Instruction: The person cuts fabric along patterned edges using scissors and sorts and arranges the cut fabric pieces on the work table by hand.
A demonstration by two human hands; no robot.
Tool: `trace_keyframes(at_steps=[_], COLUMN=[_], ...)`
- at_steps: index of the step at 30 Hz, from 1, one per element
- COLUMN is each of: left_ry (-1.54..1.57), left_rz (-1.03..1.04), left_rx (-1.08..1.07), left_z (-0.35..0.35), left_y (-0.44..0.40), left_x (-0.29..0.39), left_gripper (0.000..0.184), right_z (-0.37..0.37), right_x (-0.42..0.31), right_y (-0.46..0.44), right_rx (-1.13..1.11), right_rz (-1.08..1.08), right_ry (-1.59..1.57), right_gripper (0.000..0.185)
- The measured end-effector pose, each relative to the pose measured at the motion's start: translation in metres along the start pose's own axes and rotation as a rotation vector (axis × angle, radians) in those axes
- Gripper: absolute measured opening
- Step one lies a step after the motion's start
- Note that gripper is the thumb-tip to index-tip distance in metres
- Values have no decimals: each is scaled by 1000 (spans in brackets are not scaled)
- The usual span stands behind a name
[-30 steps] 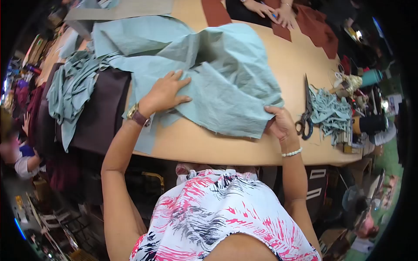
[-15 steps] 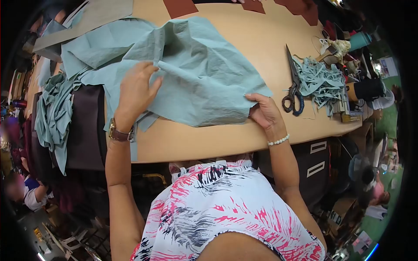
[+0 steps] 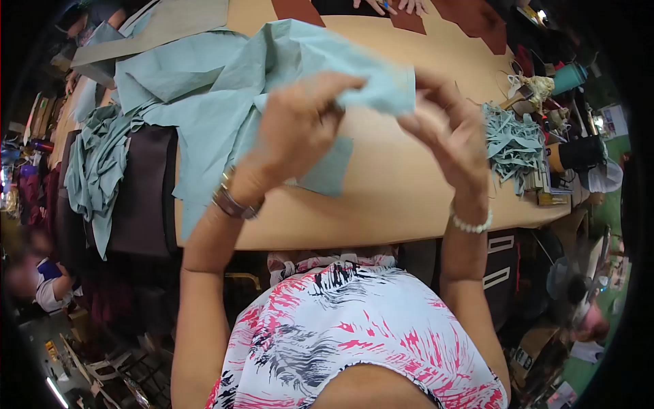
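Note:
A large piece of light teal cloth point(image 3: 225, 75) lies bunched over the table, its right end lifted. My left hand point(image 3: 300, 123), blurred by motion and wearing a watch, is closed on the lifted part. At the raised edge, my right hand point(image 3: 453, 136), with a beaded bracelet, has thumb and fingers around the cloth; the exact grip is smeared. A smaller flat teal piece point(image 3: 330, 170) rests on the table below my hands. The scissors seen earlier do not show; my right hand covers that area.
Thin teal scraps point(image 3: 514, 140) lie heaped on the right, beside a teal bottle point(image 3: 569, 78). Crumpled teal cloth point(image 3: 99, 160) hangs at the left over a dark surface point(image 3: 153, 191). Rust-red pieces point(image 3: 473, 24) and another person's hands point(image 3: 409, 5) are at the far edge.
Both hands have risen and moved up and right, lifting the cloth's right side off the table. A flat teal piece beneath is now exposed, and the scissors have gone from view.

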State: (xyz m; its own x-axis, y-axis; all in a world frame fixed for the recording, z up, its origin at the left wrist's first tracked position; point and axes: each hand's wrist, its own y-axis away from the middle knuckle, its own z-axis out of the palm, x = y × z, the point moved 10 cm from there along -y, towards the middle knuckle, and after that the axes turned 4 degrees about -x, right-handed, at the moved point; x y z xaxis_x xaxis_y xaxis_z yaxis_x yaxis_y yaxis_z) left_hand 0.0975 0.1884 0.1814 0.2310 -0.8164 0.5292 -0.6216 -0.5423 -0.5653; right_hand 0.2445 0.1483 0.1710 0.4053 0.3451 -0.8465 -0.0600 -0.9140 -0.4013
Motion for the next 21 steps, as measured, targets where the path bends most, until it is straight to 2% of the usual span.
trace_keyframes(at_steps=[2,3,4,6,8,11,13,21], left_ry=[94,172,211,220,177,76,3,-219], left_rz=[-124,-205,-239,-255,-274,-325,-382,-653], left_rx=[-70,-117,-147,-178,-179,-154,-126,56], left_z=[-25,-33,-40,-60,-87,-140,-185,-401], left_y=[-25,-37,-47,-63,-75,-90,-97,-64], left_x=[1,0,2,0,-11,-45,-77,-230], left_gripper=[28,26,26,27,27,27,28,29], right_z=[-17,-3,-6,6,19,16,26,94], right_x=[-79,-82,-99,-105,-83,-66,-64,-70], right_y=[-23,-40,-68,-89,-122,-149,-153,-188], right_rx=[232,33,120,79,-162,-314,-397,-380], right_rz=[-460,-449,-67,192,-48,-3,-45,-291], right_ry=[371,338,187,85,199,220,484,703], right_gripper=[44,45,41,31,19,18,18,19])
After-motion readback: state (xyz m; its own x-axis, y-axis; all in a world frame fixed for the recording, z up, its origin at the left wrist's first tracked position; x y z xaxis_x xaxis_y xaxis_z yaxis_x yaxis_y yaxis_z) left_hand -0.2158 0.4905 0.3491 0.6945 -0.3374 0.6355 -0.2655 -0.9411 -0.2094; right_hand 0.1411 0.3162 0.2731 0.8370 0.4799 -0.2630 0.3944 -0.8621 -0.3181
